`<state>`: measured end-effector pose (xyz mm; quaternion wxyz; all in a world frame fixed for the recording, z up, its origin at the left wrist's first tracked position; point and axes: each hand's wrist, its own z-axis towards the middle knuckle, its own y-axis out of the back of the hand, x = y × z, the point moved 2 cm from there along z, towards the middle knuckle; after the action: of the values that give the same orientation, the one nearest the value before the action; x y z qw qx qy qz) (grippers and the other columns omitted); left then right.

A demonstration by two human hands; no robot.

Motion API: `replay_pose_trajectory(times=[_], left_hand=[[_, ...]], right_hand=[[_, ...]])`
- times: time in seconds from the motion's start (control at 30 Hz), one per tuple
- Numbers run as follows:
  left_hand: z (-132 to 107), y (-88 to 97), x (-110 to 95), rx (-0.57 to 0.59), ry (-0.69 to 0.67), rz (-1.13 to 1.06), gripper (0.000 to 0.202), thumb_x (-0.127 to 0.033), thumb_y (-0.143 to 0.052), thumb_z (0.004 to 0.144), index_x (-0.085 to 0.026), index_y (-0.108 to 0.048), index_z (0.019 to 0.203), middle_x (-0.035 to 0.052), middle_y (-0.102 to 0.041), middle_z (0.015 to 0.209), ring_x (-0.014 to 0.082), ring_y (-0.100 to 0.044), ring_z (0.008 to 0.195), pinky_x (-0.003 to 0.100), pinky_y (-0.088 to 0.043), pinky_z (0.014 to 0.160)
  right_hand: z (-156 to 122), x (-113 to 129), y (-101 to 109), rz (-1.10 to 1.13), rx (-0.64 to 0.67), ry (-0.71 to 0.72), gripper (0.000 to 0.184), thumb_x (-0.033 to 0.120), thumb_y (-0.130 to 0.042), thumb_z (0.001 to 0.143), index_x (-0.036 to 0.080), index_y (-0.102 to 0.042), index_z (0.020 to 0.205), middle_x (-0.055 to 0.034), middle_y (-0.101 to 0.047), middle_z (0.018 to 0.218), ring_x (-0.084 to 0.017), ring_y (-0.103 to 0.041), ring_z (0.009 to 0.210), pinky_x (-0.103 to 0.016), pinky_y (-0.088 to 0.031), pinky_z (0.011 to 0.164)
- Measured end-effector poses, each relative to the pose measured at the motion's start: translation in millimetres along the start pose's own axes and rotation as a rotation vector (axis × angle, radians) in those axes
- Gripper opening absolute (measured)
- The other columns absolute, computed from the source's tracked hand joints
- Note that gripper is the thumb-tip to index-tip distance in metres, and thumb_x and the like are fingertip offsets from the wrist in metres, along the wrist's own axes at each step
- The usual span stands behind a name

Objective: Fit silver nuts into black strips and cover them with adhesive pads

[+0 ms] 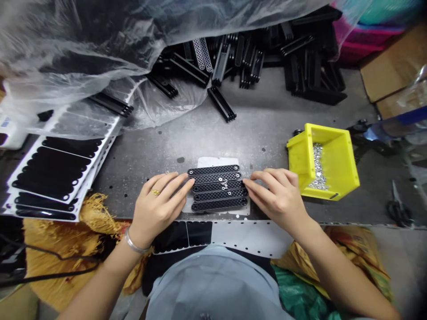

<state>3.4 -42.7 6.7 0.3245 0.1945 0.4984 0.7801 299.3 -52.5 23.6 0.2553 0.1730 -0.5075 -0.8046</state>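
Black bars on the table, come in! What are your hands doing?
Left hand and right hand open, fingertips at both ends of five black mesh plastic bars. Yellow plastic bin of silver bits beside right hand.

Grey speckled metal bench [263, 129] runs across view. Clear plastic sheet [83, 35] draped over far left end. Cardboard box [393, 62] off far right corner; pink crate [367, 40], teal crate [390, 11] behind.
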Motion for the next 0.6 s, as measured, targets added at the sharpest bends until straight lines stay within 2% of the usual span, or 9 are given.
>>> replay_pose_trajectory(times=[0.23, 0.4, 0.53, 0.6], left_hand=[[-0.6, 4.5, -7.8, 0.03, -0.026, 0.06, 0.036, -0.015, -0.066, 0.096, -0.018, -0.067, 0.132, 0.0058, -0.075, 0.13, 0.0267, -0.069, 0.116, 0.044, -0.046, 0.108], [-2.6, 4.7, -8.2, 0.036, 0.024, 0.078, 0.04, -0.015, -0.068, 0.094, -0.018, -0.066, 0.134, 0.0073, -0.075, 0.13, 0.0277, -0.069, 0.115, 0.045, -0.046, 0.107], [-1.6, 5.5, 2.5, 0.068, -0.075, 0.068, 0.042, -0.014, -0.065, 0.096, -0.018, -0.064, 0.137, 0.0085, -0.073, 0.133, 0.028, -0.068, 0.118, 0.045, -0.048, 0.105], [-1.4, 5.2, 8.1, 0.081, -0.111, 0.06, 0.042, -0.013, -0.062, 0.097, -0.018, -0.063, 0.139, 0.0085, -0.073, 0.134, 0.0276, -0.068, 0.118, 0.044, -0.048, 0.105]], right_hand=[[-7.7, 10.3, 2.4, -0.07, -0.008, 0.128, 0.019, 0.023, -0.07, 0.096, 0.014, -0.075, 0.113, -0.0041, -0.081, 0.105, -0.02, -0.067, 0.097, -0.035, -0.043, 0.095], [-12.6, 3.1, 1.3, -0.065, 0.009, 0.16, 0.024, 0.026, -0.069, 0.097, 0.013, -0.074, 0.117, -0.0055, -0.081, 0.109, -0.021, -0.067, 0.097, -0.036, -0.043, 0.095], [-13.5, -8.7, 1.0, -0.031, 0.039, 0.228, 0.028, 0.031, -0.069, 0.099, 0.016, -0.072, 0.122, -0.0081, -0.079, 0.116, -0.022, -0.067, 0.102, -0.036, -0.043, 0.096], [-10.7, -9.4, 0.6, 0.016, 0.045, 0.194, 0.023, 0.028, -0.068, 0.099, 0.018, -0.073, 0.119, -0.0086, -0.078, 0.116, -0.022, -0.066, 0.104, -0.037, -0.043, 0.095]])
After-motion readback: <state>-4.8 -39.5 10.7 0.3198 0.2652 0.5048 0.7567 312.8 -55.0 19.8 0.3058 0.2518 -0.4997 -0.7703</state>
